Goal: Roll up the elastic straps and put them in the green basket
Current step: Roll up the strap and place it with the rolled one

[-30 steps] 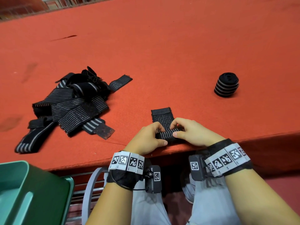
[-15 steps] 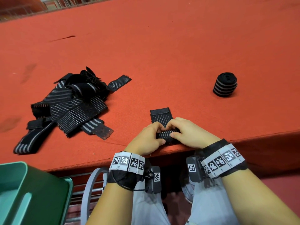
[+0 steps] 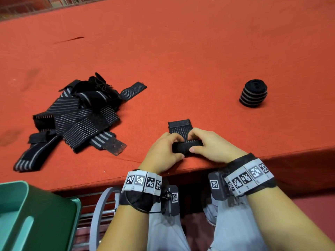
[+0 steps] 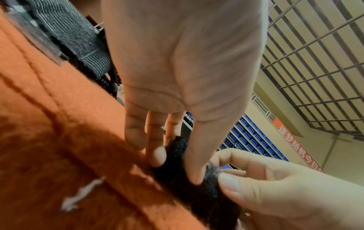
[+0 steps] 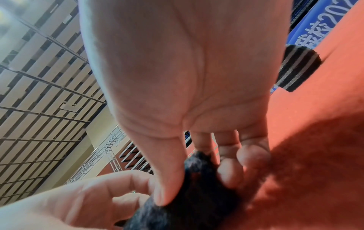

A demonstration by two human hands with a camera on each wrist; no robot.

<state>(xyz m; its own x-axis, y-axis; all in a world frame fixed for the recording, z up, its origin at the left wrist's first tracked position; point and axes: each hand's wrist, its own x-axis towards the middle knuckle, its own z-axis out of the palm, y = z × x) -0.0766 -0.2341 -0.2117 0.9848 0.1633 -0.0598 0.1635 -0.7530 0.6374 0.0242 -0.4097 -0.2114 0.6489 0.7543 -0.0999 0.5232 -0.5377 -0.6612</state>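
Left hand (image 3: 164,153) and right hand (image 3: 212,145) pinching half-rolled strap (image 3: 183,142), at table edge (image 3: 108,180)

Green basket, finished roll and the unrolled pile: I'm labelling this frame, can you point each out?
green basket (image 3: 54,212), head view, on its near outer wall.
finished roll (image 3: 253,96), head view, on its striped side.
unrolled pile (image 3: 79,120), head view, on a striped strap at its middle.
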